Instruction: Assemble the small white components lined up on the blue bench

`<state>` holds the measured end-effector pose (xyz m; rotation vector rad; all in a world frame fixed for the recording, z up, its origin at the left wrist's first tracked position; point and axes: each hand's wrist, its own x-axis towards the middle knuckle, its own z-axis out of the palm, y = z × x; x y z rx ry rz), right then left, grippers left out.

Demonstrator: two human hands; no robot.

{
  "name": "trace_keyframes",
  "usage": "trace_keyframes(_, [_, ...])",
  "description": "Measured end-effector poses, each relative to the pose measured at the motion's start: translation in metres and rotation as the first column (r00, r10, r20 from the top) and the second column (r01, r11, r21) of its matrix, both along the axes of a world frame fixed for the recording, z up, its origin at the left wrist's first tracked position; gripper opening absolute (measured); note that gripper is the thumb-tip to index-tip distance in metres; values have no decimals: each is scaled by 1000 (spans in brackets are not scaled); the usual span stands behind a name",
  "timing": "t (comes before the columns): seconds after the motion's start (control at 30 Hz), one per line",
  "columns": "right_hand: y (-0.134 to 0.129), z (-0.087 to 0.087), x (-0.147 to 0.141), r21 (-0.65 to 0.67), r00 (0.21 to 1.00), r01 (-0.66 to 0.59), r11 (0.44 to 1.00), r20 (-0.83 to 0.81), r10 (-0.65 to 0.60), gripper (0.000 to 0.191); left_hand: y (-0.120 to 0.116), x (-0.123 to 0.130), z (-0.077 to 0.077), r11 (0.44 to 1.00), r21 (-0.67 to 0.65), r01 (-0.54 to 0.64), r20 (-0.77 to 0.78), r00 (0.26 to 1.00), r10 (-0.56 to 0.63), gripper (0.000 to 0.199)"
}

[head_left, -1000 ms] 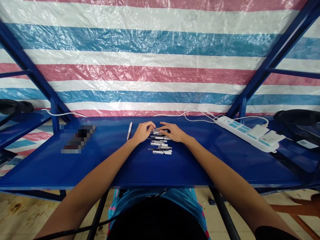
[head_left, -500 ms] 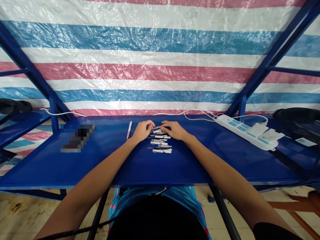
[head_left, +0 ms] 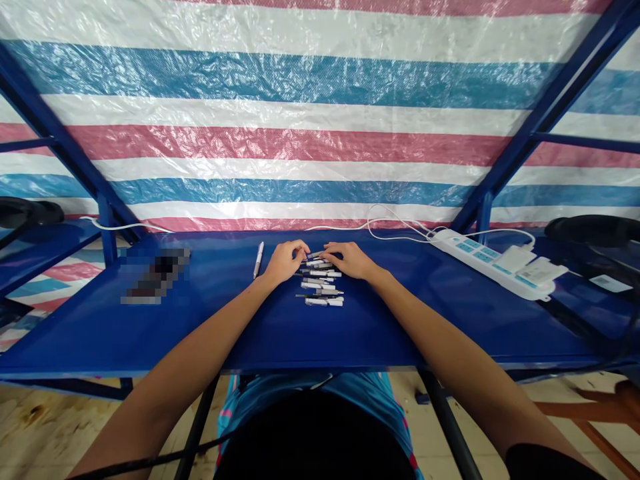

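Observation:
Several white and grey pens (head_left: 324, 303) lie crosswise in a loose column on the blue table (head_left: 320, 340). At the far end of the column, a greyish pen (head_left: 315, 255) spans the gap between my two hands. My left hand (head_left: 287, 259) has its fingers curled in at the left end of that pen. From the other side, the bent fingers of my right hand (head_left: 350, 259) close on its right end. My fingers partly cover the farthest pens. A separate white pen (head_left: 259, 260) lies left of my left hand, pointing away from me.
A white power strip (head_left: 493, 263) with plugged-in adapters lies on the right, its white cable (head_left: 400, 220) looping along the back edge. A blurred-out dark object (head_left: 157, 277) is on the left. Blue metal posts (head_left: 483, 220) and a striped plastic sheet (head_left: 320, 147) stand behind.

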<state>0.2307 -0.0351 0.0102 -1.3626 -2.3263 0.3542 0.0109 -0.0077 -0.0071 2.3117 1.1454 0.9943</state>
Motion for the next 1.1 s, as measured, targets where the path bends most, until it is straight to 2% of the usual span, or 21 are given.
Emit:
trace_keyframes(0.37, [1,4,0,3,974,192,981,120,-191,27,0,-1,-1,1000,9,-15,-3,1000,15,22])
trace_keyframes(0.57, [3,2,4,35,969,217,976,117,-220,23,6,-4,-3,999,19,-39,-58,998,40,21])
trace_keyframes(0.77, [1,5,3,13,967,237,972,93,-237,23,13,-8,-7,997,63,-41,-152,987,50,19])
trace_keyframes(0.97, [0,9,2,-33,963,256,966,93,-252,25,16,-10,-8,999,31,-36,-151,988,40,13])
trace_keyframes(1.1, [1,9,4,-36,972,227,973,77,-224,25,16,-12,-6,1000,11,-22,-143,989,24,10])
